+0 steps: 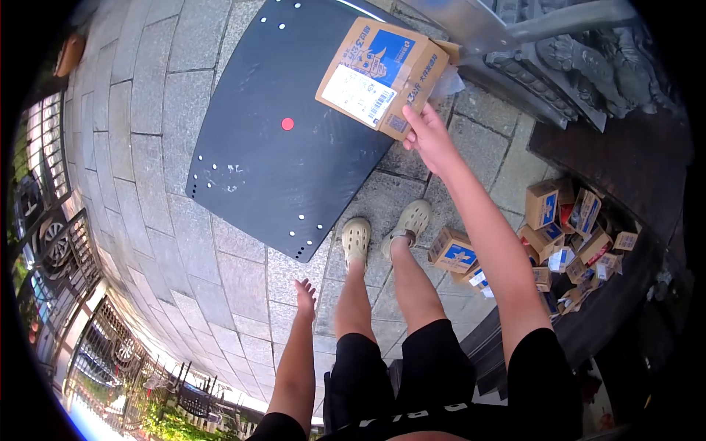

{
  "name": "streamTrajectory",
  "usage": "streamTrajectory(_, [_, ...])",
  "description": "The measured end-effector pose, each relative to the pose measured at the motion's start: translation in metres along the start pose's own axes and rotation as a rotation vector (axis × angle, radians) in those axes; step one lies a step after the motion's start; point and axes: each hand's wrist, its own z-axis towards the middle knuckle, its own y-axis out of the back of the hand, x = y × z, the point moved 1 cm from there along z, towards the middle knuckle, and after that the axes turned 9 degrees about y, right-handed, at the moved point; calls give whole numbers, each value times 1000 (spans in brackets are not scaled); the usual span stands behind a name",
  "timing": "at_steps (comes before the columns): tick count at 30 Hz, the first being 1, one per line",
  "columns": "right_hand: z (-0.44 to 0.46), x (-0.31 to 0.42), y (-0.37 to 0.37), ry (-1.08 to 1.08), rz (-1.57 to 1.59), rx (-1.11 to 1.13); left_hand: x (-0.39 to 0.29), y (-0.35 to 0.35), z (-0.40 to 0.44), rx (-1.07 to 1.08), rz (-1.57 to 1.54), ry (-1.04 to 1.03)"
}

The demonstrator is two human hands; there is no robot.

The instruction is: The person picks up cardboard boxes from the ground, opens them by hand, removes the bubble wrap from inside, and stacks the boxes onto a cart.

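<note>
Outdoor setting, daylight. Ground: grey rectangular stone pavers (147, 132), left and centre; paler and brighter toward lower left. Left edge: metal railing fence (56, 140); car wheel (55, 241) seen through bars. Green foliage (173, 425), bottom left. Upper right: dark carved relief (588, 70), grey metal bar (566, 22) in front.

From head height I look forward and down through one wide, round-edged view, the shoes (356, 239) near frame centre.

Grey paving (151, 176) lies between a carved relief (588, 66) and a railing (53, 147), car wheel (56, 241) and green plants (173, 425).
</note>
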Motion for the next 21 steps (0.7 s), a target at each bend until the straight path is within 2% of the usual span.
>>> streamTrajectory(4, [70, -21, -68, -5, 44, 92, 27, 20, -1, -35, -5, -118])
streamTrajectory(8, [110, -18, -133, 65, 120, 151, 64, 34, -19, -57, -56, -70])
streamTrajectory(11, [132, -15, -171, 85, 109, 185, 124, 52, 10, -67, -124, -43])
streamTrajectory(12, [145, -23, -170, 48, 54, 224, 139, 56, 10, -56, -100, -28])
streamTrajectory(15, [135, -39, -165, -17, -137, 109, 160, 54, -9, -56, -122, 13])
streamTrajectory(17, [116, -61, -133, -163, -299, 3, 171, 47, -12, -46, -138, 29])
streamTrajectory(21, [29, -107, -36, -316, -289, -148, 178, 36, -16, -6, -112, 9])
